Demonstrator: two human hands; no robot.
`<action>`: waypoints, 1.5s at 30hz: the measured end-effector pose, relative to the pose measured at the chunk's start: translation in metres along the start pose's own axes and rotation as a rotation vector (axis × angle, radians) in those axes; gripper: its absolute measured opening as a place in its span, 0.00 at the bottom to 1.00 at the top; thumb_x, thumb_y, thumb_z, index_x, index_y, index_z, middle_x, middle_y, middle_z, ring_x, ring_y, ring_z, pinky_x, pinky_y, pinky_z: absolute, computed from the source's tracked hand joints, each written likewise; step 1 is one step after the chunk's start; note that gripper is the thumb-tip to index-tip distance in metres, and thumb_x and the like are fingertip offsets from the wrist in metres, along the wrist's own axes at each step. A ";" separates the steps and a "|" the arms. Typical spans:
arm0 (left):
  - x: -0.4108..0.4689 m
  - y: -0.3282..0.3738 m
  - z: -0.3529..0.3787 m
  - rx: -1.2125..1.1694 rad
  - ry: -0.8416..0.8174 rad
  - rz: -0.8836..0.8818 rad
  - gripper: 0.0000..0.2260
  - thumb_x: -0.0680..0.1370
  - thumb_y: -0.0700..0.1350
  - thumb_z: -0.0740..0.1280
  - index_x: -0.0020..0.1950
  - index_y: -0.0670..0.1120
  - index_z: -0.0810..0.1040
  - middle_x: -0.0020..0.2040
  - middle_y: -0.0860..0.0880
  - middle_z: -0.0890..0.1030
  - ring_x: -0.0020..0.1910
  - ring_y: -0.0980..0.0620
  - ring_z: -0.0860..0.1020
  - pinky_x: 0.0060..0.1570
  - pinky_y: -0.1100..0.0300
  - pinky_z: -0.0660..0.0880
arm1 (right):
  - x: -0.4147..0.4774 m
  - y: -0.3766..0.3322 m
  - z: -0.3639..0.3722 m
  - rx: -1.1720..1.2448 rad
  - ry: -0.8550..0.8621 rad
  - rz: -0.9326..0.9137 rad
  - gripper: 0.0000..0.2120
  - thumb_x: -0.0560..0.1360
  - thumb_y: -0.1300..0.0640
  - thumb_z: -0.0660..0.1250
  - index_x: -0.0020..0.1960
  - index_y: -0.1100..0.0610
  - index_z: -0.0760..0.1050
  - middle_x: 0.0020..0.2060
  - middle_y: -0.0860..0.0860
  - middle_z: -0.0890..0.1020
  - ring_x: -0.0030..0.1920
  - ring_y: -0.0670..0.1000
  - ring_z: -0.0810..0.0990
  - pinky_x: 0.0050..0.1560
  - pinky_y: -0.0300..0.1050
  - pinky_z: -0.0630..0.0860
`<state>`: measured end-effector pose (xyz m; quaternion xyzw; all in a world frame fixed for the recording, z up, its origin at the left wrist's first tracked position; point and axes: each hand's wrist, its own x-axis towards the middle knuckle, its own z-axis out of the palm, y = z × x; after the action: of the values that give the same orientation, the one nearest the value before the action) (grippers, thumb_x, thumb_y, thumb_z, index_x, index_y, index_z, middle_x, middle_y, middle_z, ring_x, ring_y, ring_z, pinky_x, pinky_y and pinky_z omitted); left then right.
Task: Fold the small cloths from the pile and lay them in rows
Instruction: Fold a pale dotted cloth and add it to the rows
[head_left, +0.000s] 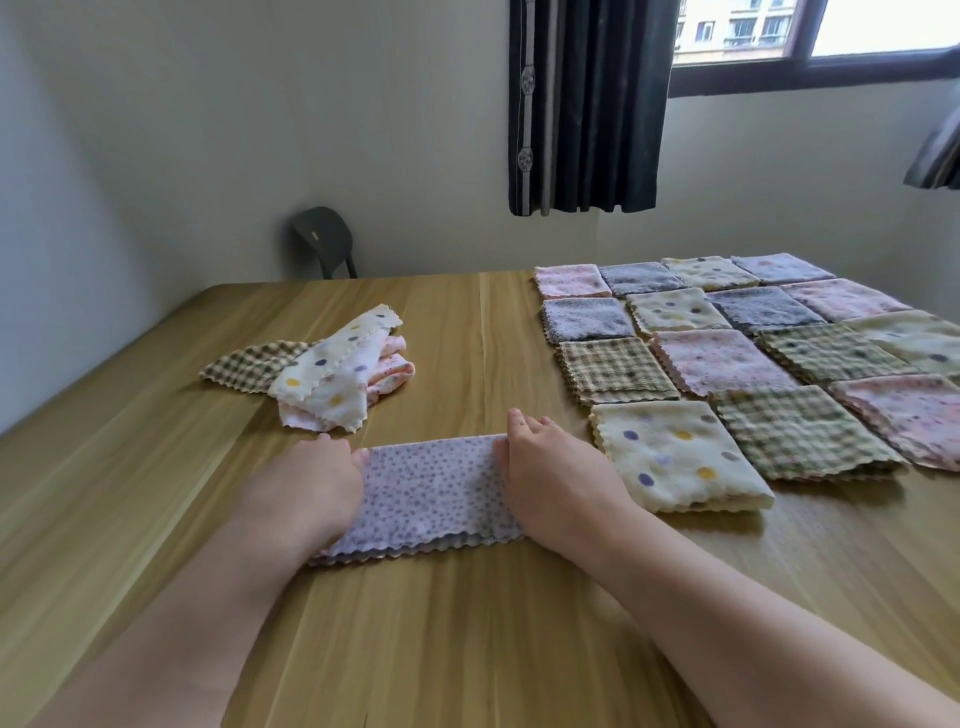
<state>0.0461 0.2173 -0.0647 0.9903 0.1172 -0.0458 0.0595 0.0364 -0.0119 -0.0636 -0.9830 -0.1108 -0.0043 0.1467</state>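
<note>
- Right hand (550, 467): fingers straight, slightly apart, thumb pressing the cloth's right end. Left hand (311, 483) covers the left end; whether it grips, I cannot tell.
- Cloth (431, 488): a half-folded strip between the hands, long axis left to right.
- Rows (727, 358) lie rightward, nearer the right hand; pile (332, 369) far left.

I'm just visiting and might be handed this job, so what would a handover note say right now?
Hands: left hand and right hand rest flat on the ends of the lilac dotted cloth, folded once into a strip.
Done: rows of folded cloths on the right of the table.
Left: fold this cloth again, add it to the rows, then do the small pile at far left.
</note>
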 end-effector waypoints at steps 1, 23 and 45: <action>0.002 -0.003 -0.001 -0.004 0.093 -0.001 0.15 0.86 0.50 0.55 0.65 0.48 0.77 0.64 0.45 0.79 0.61 0.44 0.77 0.58 0.50 0.75 | 0.000 0.001 -0.003 -0.044 0.046 -0.005 0.27 0.83 0.63 0.52 0.81 0.60 0.54 0.70 0.55 0.74 0.70 0.57 0.72 0.60 0.49 0.72; 0.001 -0.015 -0.013 -0.465 0.210 0.039 0.06 0.77 0.47 0.74 0.43 0.49 0.78 0.44 0.50 0.81 0.42 0.53 0.77 0.35 0.57 0.68 | -0.001 0.008 -0.013 0.080 0.137 -0.101 0.01 0.79 0.56 0.57 0.49 0.52 0.67 0.41 0.46 0.74 0.44 0.50 0.72 0.41 0.45 0.64; -0.008 -0.007 -0.018 -0.817 0.635 0.278 0.16 0.77 0.27 0.61 0.38 0.48 0.74 0.41 0.57 0.81 0.43 0.67 0.77 0.44 0.78 0.68 | -0.013 0.010 -0.030 0.463 -0.233 -0.199 0.13 0.76 0.58 0.66 0.49 0.41 0.83 0.44 0.45 0.81 0.40 0.47 0.78 0.37 0.38 0.73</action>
<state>0.0378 0.2244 -0.0470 0.8576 0.0053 0.3139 0.4073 0.0267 -0.0326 -0.0379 -0.9016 -0.2208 0.1197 0.3523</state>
